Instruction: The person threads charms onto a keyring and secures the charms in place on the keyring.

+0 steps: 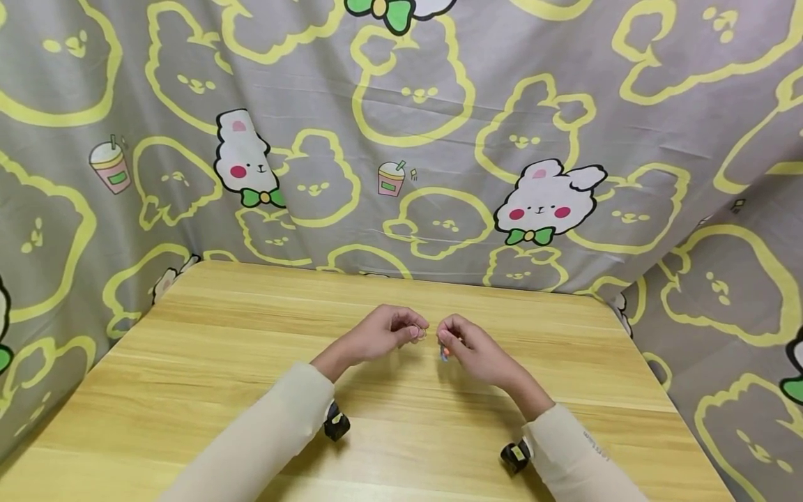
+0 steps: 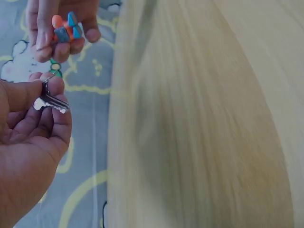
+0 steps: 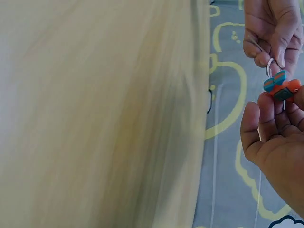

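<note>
Over the middle of the table, my left hand (image 1: 375, 335) pinches a metal key ring (image 3: 269, 69) between thumb and fingertips. Silver keys (image 2: 52, 102) hang from that ring against the curled fingers in the left wrist view. Just to the right, my right hand (image 1: 482, 354) holds a small orange and blue figure charm (image 3: 284, 90) between thumb and fingers. The charm's blue parts point toward the ring in the right wrist view. A narrow gap separates the two hands' fingertips in the head view.
The wooden table (image 1: 251, 314) spreads under both arms. A grey curtain (image 1: 326, 90) with yellow outlines and white rabbits hangs along its far edge and both sides. Black wrist cameras (image 1: 336, 422) sit at the cuffs of the cream sleeves (image 1: 263, 432).
</note>
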### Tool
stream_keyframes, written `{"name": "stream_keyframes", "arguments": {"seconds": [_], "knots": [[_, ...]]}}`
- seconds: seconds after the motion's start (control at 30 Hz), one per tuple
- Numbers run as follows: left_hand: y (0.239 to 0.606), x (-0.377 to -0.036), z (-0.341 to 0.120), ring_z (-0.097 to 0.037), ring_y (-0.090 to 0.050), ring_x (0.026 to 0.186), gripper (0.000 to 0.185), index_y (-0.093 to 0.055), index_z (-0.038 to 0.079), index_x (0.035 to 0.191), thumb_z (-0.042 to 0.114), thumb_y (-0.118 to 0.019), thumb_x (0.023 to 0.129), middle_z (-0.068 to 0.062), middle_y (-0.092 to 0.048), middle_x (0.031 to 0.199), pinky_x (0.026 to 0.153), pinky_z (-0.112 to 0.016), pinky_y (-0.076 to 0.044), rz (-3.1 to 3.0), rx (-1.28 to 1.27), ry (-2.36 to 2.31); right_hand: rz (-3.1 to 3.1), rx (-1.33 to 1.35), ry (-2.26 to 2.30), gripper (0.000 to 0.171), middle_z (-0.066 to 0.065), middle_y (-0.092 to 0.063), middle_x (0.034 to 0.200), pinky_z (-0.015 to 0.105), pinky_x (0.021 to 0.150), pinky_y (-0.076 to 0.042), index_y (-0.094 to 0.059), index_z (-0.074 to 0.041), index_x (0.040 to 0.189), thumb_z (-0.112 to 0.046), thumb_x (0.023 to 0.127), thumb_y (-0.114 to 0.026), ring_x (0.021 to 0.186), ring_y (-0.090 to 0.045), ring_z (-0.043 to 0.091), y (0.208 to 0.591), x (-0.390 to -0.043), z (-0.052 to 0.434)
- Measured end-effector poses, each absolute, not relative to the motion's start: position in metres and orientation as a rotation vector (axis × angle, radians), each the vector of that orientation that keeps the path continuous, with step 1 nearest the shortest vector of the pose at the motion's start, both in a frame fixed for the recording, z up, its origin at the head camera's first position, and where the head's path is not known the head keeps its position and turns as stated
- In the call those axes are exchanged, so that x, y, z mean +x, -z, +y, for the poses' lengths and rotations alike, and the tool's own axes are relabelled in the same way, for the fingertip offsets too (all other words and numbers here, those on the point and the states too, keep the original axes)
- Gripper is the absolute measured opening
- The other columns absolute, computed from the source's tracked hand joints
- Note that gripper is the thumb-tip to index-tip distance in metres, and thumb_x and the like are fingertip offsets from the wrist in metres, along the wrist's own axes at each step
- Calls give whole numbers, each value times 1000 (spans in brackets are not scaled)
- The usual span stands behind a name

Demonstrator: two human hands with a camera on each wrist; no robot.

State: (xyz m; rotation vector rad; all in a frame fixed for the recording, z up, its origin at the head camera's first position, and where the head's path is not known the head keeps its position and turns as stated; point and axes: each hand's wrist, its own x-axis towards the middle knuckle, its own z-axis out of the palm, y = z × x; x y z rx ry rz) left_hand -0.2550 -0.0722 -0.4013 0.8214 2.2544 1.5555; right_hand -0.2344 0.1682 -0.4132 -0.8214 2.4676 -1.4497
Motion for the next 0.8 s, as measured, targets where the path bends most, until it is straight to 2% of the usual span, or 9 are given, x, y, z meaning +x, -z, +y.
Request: {"name": "stream_keyframes", "arguments": {"seconds": [0.1, 0.23, 0.3, 0.47, 0.67, 0.8], "knots": [[396, -253, -70, -32, -65, 89, 21, -69, 3, 122, 7, -55, 106, -16, -72, 106, 72, -44, -55, 2272, 801, -1616, 2481, -828, 1497, 19, 9, -57, 93, 28, 69, -47, -54, -4, 110, -19, 112, -43, 82, -57, 26, 409, -233, 165], [390, -250, -70, -18, -70, 91, 20, -70, 6, 122, 11, -60, 105, -17, -73, 108, 81, -55, -56, 2258, 761, -1718, 2531, -826, 1540, 16, 8, -58, 91, 28, 64, -48, -57, -7, 109, -19, 111, -48, 80, -60, 33, 403, -230, 162], [388, -248, -69, -17, -71, 96, 21, -70, 5, 123, 11, -62, 104, -20, -72, 113, 86, -51, -58, 2239, 745, -1769, 2574, -839, 1555, 14, 6, -59, 88, 29, 62, -47, -58, -8, 108, -19, 110, -50, 79, -60, 35, 400, -228, 161], [385, -244, -68, -21, -72, 103, 23, -69, 3, 125, 11, -62, 104, -22, -70, 120, 91, -40, -58, 2211, 736, -1874, 2676, -904, 1571, 12, 2, -60, 84, 31, 67, -49, -59, -12, 108, -20, 109, -51, 78, -61, 36, 392, -225, 159], [384, -239, -63, -20, -72, 100, 22, -71, 6, 123, 12, -63, 104, -21, -71, 119, 85, -44, -59, 2233, 750, -1988, 2788, -985, 1530, 10, -1, -60, 84, 33, 68, -52, -59, -12, 108, -18, 109, -51, 74, -61, 22, 382, -220, 156], [381, -236, -61, -22, -72, 98, 21, -72, 6, 122, 12, -64, 103, -19, -72, 115, 83, -36, -59, 2209, 743, -2100, 2889, -1019, 1474, 9, -2, -60, 82, 31, 66, -52, -60, -11, 107, -17, 108, -53, 73, -59, 14, 377, -220, 154]]}}
